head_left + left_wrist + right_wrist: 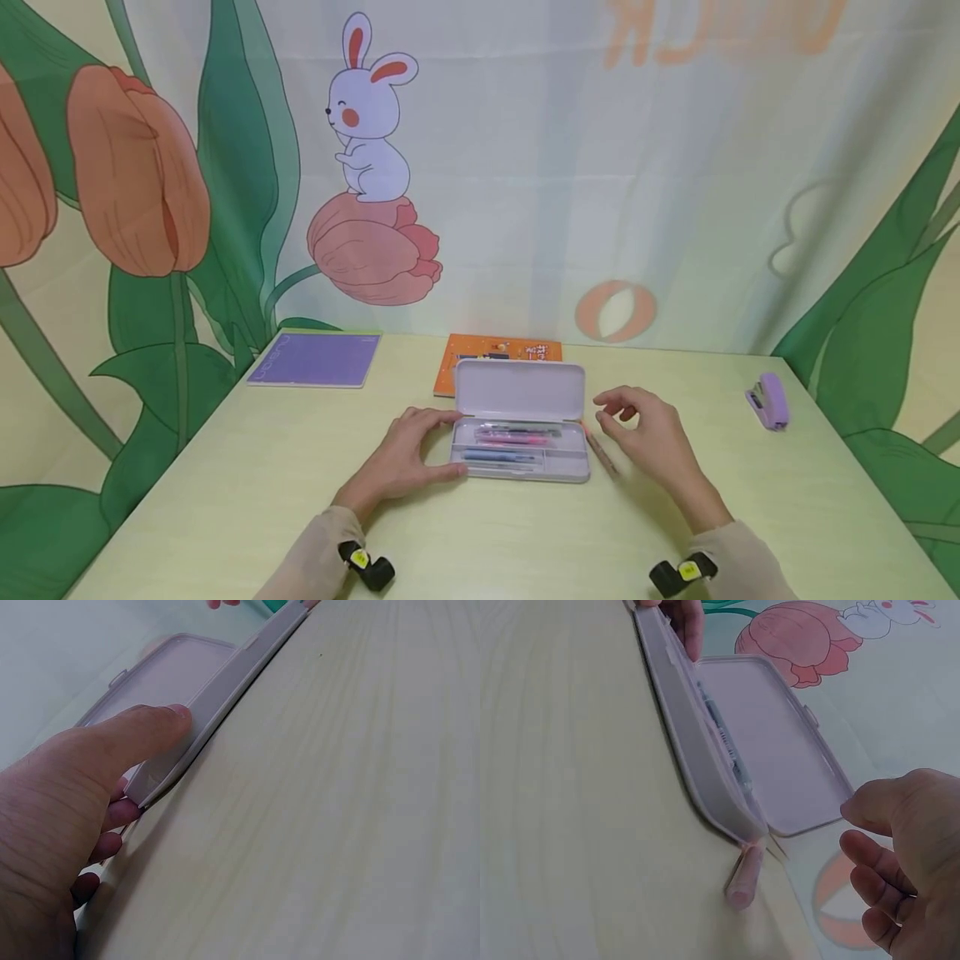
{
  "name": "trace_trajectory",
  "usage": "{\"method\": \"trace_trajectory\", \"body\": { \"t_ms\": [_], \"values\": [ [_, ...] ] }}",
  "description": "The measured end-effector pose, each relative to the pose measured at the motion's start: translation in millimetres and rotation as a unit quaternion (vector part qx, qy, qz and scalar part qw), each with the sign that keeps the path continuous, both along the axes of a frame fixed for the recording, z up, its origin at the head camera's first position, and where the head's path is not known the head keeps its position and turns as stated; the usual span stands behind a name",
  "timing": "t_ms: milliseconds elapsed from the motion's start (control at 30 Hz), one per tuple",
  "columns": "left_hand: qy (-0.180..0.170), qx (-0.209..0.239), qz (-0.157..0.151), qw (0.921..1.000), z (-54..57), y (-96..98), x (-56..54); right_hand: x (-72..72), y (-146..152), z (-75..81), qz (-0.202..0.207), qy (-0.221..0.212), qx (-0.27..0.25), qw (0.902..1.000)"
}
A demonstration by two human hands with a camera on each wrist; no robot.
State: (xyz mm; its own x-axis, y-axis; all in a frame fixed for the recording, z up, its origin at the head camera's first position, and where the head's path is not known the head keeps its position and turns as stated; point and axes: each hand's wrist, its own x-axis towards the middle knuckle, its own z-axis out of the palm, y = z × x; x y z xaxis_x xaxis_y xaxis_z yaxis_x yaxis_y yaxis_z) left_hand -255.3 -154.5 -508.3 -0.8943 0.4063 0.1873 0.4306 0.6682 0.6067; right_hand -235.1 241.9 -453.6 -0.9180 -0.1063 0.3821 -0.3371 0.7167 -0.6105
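Observation:
A pale lilac pencil case (pixel 520 478) lies on the table with its lid (pixel 520 390) raised at the back. Inside, a pink pen (pixel 513 438) and other pens sit in the rear compartment, and a blue pen (pixel 498 456) among slim sticks in the front one. My left hand (pixel 405 454) holds the case's left end, thumb on the front wall (pixel 225 686) and fingers behind. My right hand (pixel 648 433) hovers right of the lid, fingers loosely bent with nothing in them. Beside the case's right end lies a brownish-pink pen (pixel 602 457), its far end close against the case.
Behind the lid, an orange booklet (pixel 444 377) is partly covered. A purple notebook (pixel 315 360) lies at the back left of the table (pixel 517 542), and a purple stapler (pixel 770 403) stands at the far right. A printed curtain (pixel 510 167) hangs along the back edge.

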Motion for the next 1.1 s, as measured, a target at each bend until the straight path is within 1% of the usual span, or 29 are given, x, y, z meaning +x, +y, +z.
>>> {"method": "trace_trajectory", "body": {
  "t_ms": [100, 367, 533, 800, 1100],
  "values": [
    [0.000, -0.001, -0.001, 1.0000, -0.4, -0.5, 0.4, 0.5, 1.9, -5.4, -0.004, -0.016, -0.003, 0.9999],
    [-0.002, 0.002, 0.002, 1.0000, -1.4, -1.3, 1.4, -1.3, 4.1, -23.0, -0.012, -0.082, -0.010, 0.9965],
    [-0.004, 0.001, 0.002, 1.0000, -1.1, -0.6, 1.1, -0.9, 5.6, -28.8, -0.017, -0.103, -0.011, 0.9945],
    [-0.004, 0.003, 0.000, 1.0000, -0.2, 0.1, 0.8, 1.4, 4.7, -33.2, -0.017, -0.114, -0.002, 0.9933],
    [-0.005, 0.004, -0.001, 1.0000, 0.6, 1.0, 1.3, -0.4, 10.3, -37.3, -0.013, -0.108, 0.013, 0.9940]
  ]
}}
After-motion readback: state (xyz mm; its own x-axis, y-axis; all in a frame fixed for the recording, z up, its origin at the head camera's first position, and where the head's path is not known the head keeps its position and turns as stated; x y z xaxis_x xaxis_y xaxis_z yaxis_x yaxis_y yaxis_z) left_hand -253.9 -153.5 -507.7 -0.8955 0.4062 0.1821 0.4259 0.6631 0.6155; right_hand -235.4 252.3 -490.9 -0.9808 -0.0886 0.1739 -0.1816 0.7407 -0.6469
